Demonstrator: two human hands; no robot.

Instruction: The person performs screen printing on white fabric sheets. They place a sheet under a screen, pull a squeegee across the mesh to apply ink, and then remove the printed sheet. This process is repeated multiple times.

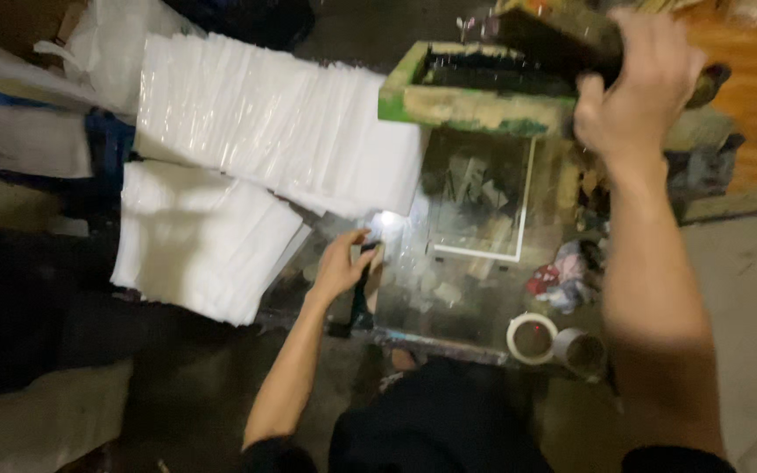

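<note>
My left hand point(343, 261) rests on the near left part of a glossy glass work surface point(470, 289), fingers around a thin dark strip-like thing point(361, 293) at its edge. My right hand point(637, 83) is raised high at the upper right, closed on a dark block-shaped tool point(554, 35) held over a green-framed screen frame point(475, 92). A white-outlined rectangle point(484, 197) is marked on the glass under the frame. The picture is blurred.
Two stacks of white plastic bags point(282, 123) point(203, 236) lie to the left. Two tape rolls point(532, 337) point(582, 350) and a crumpled coloured rag point(562, 278) sit at the table's near right. Wooden flooring point(755, 88) shows at the far right.
</note>
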